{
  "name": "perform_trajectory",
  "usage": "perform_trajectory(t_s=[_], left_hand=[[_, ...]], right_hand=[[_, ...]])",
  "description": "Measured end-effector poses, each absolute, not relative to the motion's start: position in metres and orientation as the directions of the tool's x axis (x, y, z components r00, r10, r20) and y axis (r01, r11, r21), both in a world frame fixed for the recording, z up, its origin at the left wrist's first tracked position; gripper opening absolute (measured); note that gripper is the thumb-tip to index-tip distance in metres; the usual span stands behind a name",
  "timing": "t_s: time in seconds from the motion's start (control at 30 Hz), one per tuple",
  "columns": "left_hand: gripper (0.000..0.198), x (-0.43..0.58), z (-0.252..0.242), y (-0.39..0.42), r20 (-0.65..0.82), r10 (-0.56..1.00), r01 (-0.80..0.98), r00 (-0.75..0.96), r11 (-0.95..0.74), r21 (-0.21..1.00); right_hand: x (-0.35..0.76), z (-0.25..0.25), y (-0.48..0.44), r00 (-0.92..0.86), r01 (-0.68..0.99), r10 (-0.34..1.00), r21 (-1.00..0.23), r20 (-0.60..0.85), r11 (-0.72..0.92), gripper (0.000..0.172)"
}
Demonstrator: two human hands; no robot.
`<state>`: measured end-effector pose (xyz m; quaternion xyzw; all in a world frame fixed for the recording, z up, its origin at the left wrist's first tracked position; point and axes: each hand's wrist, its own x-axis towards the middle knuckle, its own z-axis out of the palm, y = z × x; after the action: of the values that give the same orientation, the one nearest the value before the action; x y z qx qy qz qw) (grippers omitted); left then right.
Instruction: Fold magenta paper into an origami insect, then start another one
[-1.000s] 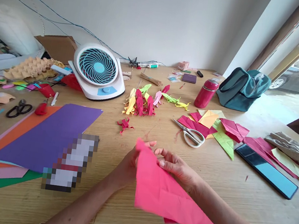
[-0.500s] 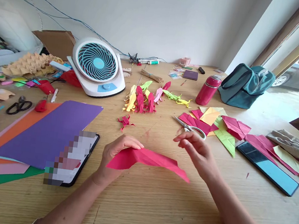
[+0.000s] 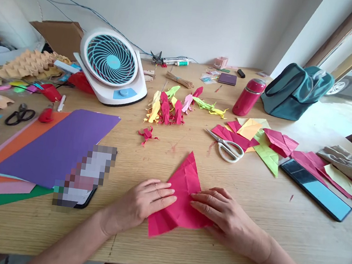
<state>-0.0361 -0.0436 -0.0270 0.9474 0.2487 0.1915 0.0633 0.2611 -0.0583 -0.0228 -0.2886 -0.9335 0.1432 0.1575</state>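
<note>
A creased sheet of red origami paper (image 3: 184,193) is spread in front of me, its pointed corner facing away. My left hand (image 3: 143,203) grips its left edge with the fingers laid over the top. On the opposite edge my right hand (image 3: 232,221) holds the sheet the same way; both thumbs are hidden. Just beyond the sheet sits a small folded red paper figure (image 3: 147,134). White-handled scissors (image 3: 230,151) rest on the table past my right hand. Farther back is a group of folded paper figures (image 3: 166,109) in red, yellow, green and pink.
On the left are coloured sheets (image 3: 53,150) and a phone (image 3: 88,181) with a blurred screen. A white fan (image 3: 113,65) stands behind them. To the right are paper pieces (image 3: 266,150), a second phone (image 3: 317,189), a red flask (image 3: 248,98) and a teal bag (image 3: 294,93).
The red paper has turned from nearly edge-on to face up. My right hand has come down and left onto its right edge; my left hand has shifted to its left edge.
</note>
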Motion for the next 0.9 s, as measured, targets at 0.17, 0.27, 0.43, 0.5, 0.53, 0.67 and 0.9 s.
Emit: perform_trajectory(t_s=[0.17,0.27,0.43,0.5,0.53,0.67,0.9], left_hand=[[0.074,-0.044,-0.036,-0.051,0.092,0.538,0.51,0.838,-0.832,0.216],[0.083,-0.048,-0.038,-0.055,0.066,0.551,0.527,0.832,-0.822,0.215],[0.067,-0.061,-0.042,-0.058,0.207,0.527,0.489,0.824,-0.847,0.21],[0.057,-0.064,-0.041,-0.059,0.271,0.529,0.483,0.804,-0.847,0.22],[0.051,-0.064,-0.04,-0.06,0.297,0.537,0.485,0.79,-0.843,0.234],[0.031,-0.055,-0.029,-0.059,0.335,0.628,0.532,0.703,-0.776,0.339],[0.016,-0.036,-0.019,-0.047,0.157,0.825,0.61,0.543,-0.516,0.602]], right_hand=[[0.265,-0.029,-0.065,-0.803,0.52,0.566,-0.246,0.185,0.818,0.045],[0.266,-0.028,-0.066,-0.803,0.522,0.563,-0.224,0.198,0.823,0.044],[0.268,-0.03,-0.067,-0.8,0.527,0.567,-0.222,0.198,0.82,0.042],[0.269,-0.033,-0.067,-0.799,0.519,0.566,-0.242,0.203,0.82,0.042],[0.269,-0.034,-0.066,-0.796,0.514,0.567,-0.257,0.211,0.818,0.041],[0.269,-0.036,-0.061,-0.761,0.5,0.592,-0.343,0.264,0.795,0.034],[0.258,-0.027,-0.055,-0.617,0.537,0.742,-0.548,0.264,0.641,0.02]])
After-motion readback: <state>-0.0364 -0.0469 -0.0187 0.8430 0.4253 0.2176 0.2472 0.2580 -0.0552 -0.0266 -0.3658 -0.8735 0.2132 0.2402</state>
